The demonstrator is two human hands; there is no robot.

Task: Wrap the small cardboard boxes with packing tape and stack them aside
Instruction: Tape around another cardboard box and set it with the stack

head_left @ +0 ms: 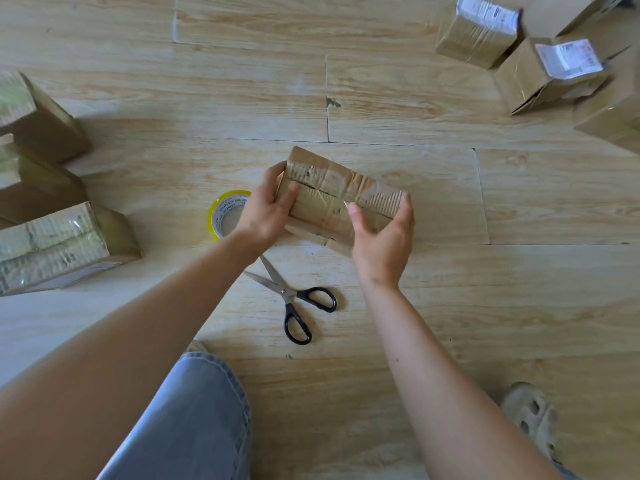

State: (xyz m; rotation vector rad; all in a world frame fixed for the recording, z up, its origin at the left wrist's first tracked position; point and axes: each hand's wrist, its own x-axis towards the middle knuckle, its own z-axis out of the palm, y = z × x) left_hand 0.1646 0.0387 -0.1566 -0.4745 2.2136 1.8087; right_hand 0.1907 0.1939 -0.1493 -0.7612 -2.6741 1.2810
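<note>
both hands on one cardboard box [332, 199], mid-frame over the wood floor [450, 306]. can't tell if it's lifted or resting on the floor. seam side faces up and the box sits at a slant, right end lower in view. old shiny tape crosses the seam, and a loose flap sticks out on the near side.

left hand [268, 209] grips the left end: thumb on the top face, fingers curled round the end. right hand [382, 237] grips the right end: thumb on top by the seam, fingers wrapped over the far corner.

tape roll [221, 213] with a yellow rim is on the floor just left of the left hand, partly hidden by the wrist. scissors [294, 299] lie between the forearms, blades open, black handles toward the person.

taped boxes [59, 244] are grouped at the left edge. labelled boxes [478, 32] with white stickers sit top right, well apart from the hands.
</note>
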